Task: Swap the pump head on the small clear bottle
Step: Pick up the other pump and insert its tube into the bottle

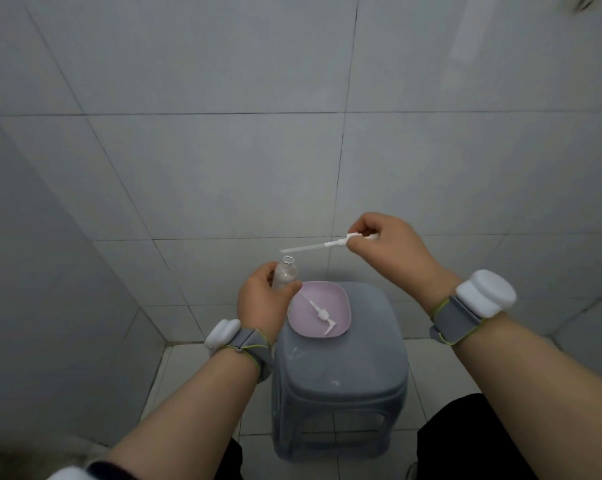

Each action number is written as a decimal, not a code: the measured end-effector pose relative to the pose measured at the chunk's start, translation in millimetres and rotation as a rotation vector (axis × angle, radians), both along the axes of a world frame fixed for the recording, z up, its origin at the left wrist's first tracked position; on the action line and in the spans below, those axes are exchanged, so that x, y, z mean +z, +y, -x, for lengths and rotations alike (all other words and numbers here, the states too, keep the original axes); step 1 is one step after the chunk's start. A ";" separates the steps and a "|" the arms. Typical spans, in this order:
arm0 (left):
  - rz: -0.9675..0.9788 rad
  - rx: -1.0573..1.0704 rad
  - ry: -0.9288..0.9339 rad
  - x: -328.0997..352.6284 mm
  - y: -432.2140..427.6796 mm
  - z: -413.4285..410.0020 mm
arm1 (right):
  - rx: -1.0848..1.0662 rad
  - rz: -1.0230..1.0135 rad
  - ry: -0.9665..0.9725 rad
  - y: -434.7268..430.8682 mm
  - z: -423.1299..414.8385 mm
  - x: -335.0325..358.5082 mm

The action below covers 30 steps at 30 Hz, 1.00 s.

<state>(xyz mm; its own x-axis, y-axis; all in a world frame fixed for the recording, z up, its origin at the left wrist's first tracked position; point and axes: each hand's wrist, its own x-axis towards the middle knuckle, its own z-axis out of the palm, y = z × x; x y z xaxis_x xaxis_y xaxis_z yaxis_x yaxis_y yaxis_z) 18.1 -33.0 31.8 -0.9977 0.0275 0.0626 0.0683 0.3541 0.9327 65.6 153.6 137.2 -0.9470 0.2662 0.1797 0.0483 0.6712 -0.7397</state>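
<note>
Your left hand [263,299] wraps around the small clear plastic bottle [285,277], holding it upright with its open neck uncapped, just left of the grey plastic stool [341,368]. Your right hand [386,244] pinches a white pump head with a long dip tube [322,244], the tube's tip hovering just above the bottle's mouth. A second white pump head [322,315] lies in the pink plastic dish [341,299] on the stool.
</note>
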 end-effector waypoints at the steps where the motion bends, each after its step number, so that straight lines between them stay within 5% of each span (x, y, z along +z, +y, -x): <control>1: 0.006 0.005 -0.001 0.7 -0.6 -1.2 | -0.001 -0.037 0.006 -1.3 -0.6 5.5; 15: 0.075 -0.067 0.038 3.4 1.5 -8.6 | 0.188 -0.476 -0.044 -11.5 9.3 22.2; 30: 0.083 -0.212 0.048 9.1 23.8 -23.8 | 0.351 -0.577 -0.196 -16.9 16.4 8.8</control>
